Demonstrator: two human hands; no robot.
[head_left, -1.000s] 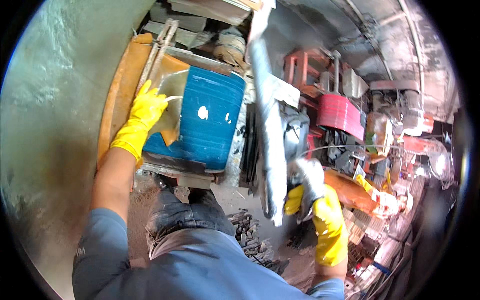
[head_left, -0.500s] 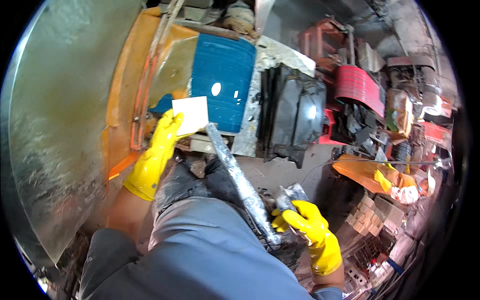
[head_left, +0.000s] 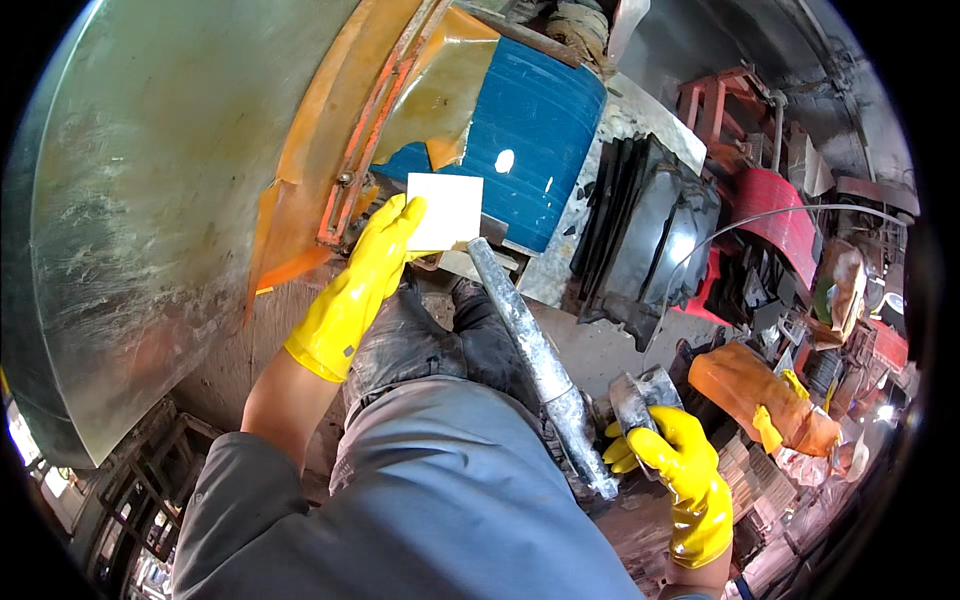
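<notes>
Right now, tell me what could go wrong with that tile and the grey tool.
1. The left hand pinches the white square tile by one edge only; the slick glove could let it slip and break.
2. The right hand holds the long grey tool at its far end; its tip sits right by the tile and could knock or chip it.

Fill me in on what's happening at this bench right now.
A person in yellow rubber gloves is at work. The left hand holds a white square tile in front of a blue drum. The right hand grips a grimy metal tool, beside a long grey bar slanting over the person's lap.
</notes>
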